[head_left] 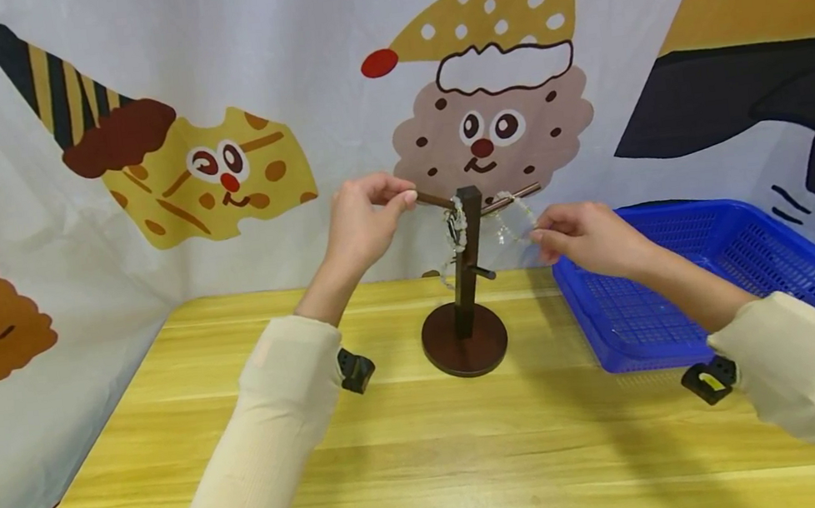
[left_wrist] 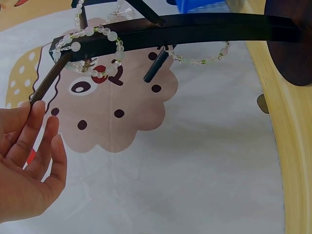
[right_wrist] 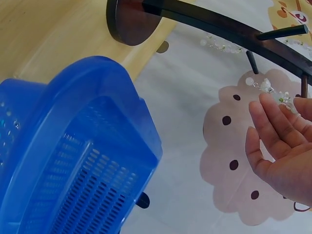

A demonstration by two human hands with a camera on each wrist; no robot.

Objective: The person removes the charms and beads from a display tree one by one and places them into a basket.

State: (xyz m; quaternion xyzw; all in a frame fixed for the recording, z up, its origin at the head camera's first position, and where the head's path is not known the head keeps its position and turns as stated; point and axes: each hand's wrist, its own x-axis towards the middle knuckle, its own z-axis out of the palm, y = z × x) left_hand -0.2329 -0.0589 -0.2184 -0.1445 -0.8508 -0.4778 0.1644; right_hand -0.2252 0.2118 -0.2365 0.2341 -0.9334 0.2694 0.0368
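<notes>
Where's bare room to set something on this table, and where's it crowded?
Bare: on the table, between left sleeve and right sleeve, in front of the stand; also between left sleeve and the table's left edge. Crowded: the upper pegs, with beaded strands, left hand and right hand around them; and right rear, where the blue basket sits.

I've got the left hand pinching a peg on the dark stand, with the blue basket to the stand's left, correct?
The head view shows the blue basket to the stand's right, not left. The left hand does pinch a peg.
</notes>
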